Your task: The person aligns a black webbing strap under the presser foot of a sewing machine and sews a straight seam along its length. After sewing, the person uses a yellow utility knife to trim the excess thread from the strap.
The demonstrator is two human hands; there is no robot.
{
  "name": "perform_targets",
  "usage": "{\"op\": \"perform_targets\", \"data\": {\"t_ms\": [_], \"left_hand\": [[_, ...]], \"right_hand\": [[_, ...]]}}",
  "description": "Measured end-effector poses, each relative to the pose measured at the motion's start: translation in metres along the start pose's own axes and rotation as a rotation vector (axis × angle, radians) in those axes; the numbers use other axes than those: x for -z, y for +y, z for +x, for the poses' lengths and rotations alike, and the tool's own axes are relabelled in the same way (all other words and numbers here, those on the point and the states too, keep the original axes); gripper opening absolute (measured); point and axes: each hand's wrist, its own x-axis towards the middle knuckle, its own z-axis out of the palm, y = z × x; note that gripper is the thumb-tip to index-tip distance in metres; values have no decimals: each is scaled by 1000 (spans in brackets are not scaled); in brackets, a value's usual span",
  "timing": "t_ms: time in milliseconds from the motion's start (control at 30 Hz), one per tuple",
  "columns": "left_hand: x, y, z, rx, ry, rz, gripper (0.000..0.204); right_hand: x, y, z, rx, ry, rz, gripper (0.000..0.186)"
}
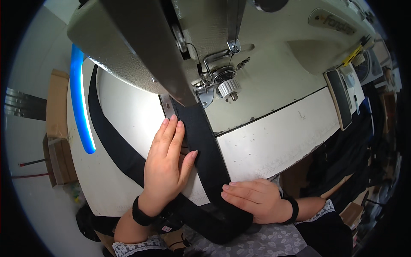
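A long black fabric band runs from under the sewing machine head toward me. It loops over the table's near edge and curves back along the left side. My left hand lies palm down with its fingers stretched out. Its fingertips are at the band's left edge, just short of the machine's metal plate, and its thumb touches the band. Nearer to me, my right hand grips the band's right edge, fingers together on top and thumb hidden. The machine head hides the needle area.
A blue-and-white light strip curves beside the white table on the left. On the right, a phone lies near yellow-handled snips. Cardboard boxes stand at far left; dark cloth is piled beyond the right edge.
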Motion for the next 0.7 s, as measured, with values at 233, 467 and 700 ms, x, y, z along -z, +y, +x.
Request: {"op": "perform_targets", "data": {"t_ms": [233,467,700], "left_hand": [[-2,4,-4,-142,-7,11,56],[-2,17,-10,-192,-67,70,59],[1,22,-13,-225,-144,158,57]], "right_hand": [[4,-4,-1,33,-19,-78,41],[-1,-4,-5,38,40,-123,37],[1,-3,-7,97,-24,-157,42]]}}
